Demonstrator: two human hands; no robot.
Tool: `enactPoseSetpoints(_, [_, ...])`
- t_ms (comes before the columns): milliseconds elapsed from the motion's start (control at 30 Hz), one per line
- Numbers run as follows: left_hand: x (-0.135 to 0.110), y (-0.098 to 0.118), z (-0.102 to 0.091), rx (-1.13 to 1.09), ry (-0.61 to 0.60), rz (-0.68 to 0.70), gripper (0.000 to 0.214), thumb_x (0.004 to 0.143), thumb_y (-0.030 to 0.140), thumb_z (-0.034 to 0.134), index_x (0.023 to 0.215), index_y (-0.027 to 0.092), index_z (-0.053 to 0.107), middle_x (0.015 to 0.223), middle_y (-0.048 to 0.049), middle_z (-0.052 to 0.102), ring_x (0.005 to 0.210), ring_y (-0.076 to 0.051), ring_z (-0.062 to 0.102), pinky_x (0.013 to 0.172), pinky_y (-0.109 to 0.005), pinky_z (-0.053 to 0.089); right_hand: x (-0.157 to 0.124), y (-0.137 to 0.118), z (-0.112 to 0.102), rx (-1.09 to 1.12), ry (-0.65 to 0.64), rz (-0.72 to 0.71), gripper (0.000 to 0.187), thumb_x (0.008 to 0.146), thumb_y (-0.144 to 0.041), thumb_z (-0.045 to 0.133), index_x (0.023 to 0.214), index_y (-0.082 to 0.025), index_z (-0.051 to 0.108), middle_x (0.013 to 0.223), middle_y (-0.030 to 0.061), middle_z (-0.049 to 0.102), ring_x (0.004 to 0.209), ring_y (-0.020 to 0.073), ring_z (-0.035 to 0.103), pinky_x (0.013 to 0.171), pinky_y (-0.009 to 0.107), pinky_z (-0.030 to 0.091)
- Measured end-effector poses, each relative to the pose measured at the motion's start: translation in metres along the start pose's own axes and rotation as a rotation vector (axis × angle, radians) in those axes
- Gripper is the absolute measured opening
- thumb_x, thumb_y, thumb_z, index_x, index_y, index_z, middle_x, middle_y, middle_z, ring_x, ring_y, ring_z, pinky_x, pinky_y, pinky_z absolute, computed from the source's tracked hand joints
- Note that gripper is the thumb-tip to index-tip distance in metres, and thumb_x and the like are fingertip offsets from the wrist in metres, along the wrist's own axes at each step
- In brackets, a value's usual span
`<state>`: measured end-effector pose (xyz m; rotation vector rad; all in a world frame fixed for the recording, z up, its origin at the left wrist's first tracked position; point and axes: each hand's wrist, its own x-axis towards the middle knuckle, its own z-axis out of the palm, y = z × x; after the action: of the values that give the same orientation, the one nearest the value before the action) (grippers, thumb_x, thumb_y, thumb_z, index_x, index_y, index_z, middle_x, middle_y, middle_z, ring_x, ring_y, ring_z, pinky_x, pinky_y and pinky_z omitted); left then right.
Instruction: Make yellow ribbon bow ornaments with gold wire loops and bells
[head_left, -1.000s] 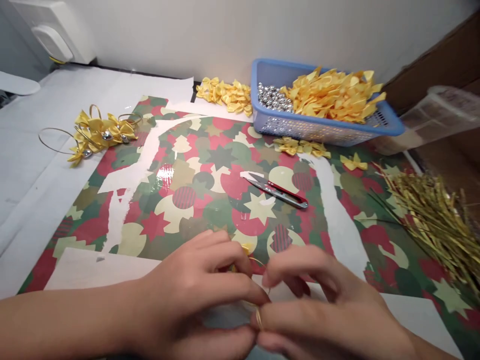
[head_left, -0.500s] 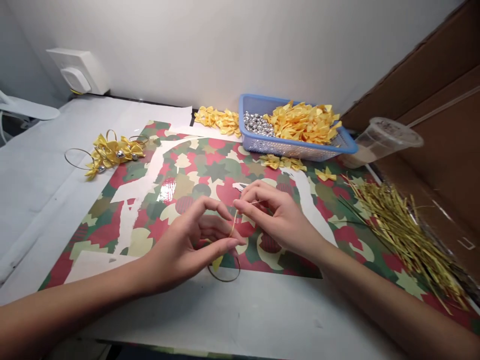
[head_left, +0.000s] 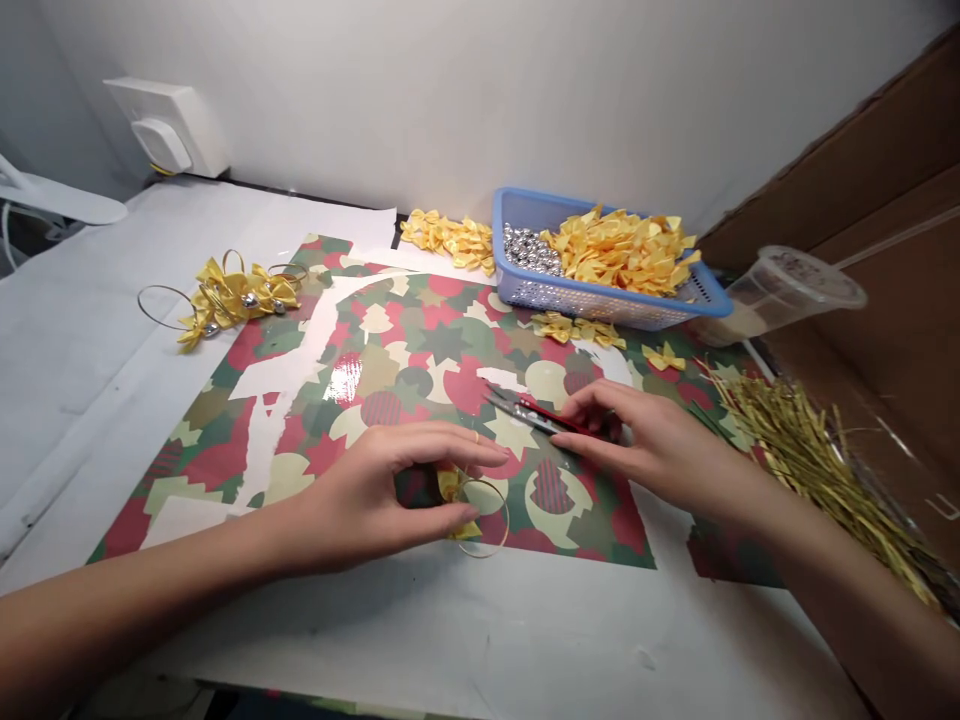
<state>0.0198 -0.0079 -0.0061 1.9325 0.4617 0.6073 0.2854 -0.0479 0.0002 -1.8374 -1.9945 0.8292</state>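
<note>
My left hand curves around a yellow ribbon bow with a thin gold wire loop sticking out to the right. The thumb covers part of the bow, and the other fingers arch over it. To the right, my right hand has its thumb and fingers around the red handles of a pair of thread snips. The blades point left over the patterned mat, slightly parted. Some fingertips of this hand are hidden behind the handles.
A blue basket holds silver bells and yellow bows; more bows lie beside it. Wired bows with bells sit at left. At right are gold-green twist ties, a plastic cup and cardboard.
My right hand has let go of the thin gold wire and moved right, onto the snips' handles. My left hand and the looped bow have shifted slightly right and away from the front edge.
</note>
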Motion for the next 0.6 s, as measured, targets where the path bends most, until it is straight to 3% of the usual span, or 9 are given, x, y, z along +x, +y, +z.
enactPoseSetpoints(167, [0.000,-0.002,-0.001,0.028,-0.027,-0.009,0.035,0.078,0.010,0.064,0.112,0.017,0.065,0.114,-0.0093,0.069,0.101,-0.020,0.066,0.080,-0.025,0.056,-0.015,-0.002,-0.007,-0.069,-0.161,0.058,0.026,0.085,-0.047,0.048,0.085,-0.022,0.056,0.081,0.0054,0.065,0.067,0.0192,0.059,0.057,0.029,0.047])
enactPoseSetpoints(333, [-0.002,-0.006,-0.002,0.101,-0.051,0.127,0.042,0.078,0.008,0.062,0.119,0.017,0.061,0.117,-0.0109,0.067,0.104,-0.019,0.065,0.084,-0.024,0.054,-0.039,0.008,-0.010,-0.143,-0.259,0.089,0.026,0.091,-0.045,0.041,0.097,-0.025,0.055,0.090,0.0065,0.065,0.071,0.0203,0.062,0.059,0.031,0.050])
enactPoseSetpoints(467, [-0.005,-0.008,-0.003,0.146,-0.095,0.206,0.047,0.079,0.007,0.061,0.125,0.014,0.057,0.121,-0.0130,0.065,0.112,-0.018,0.061,0.092,-0.023,0.051,-0.043,0.003,-0.003,-0.184,-0.184,0.063,0.028,0.089,-0.049,0.045,0.097,-0.025,0.055,0.091,0.0074,0.063,0.075,0.0218,0.061,0.063,0.033,0.050])
enactPoseSetpoints(600, [-0.007,-0.008,-0.003,0.170,-0.134,0.238,0.048,0.082,0.009,0.060,0.128,0.013,0.053,0.125,-0.0141,0.062,0.116,-0.018,0.058,0.095,-0.025,0.050,-0.030,-0.010,0.008,-0.048,-0.084,0.073,0.027,0.086,-0.049,0.050,0.089,-0.023,0.053,0.085,0.0065,0.062,0.073,0.0199,0.060,0.061,0.030,0.049])
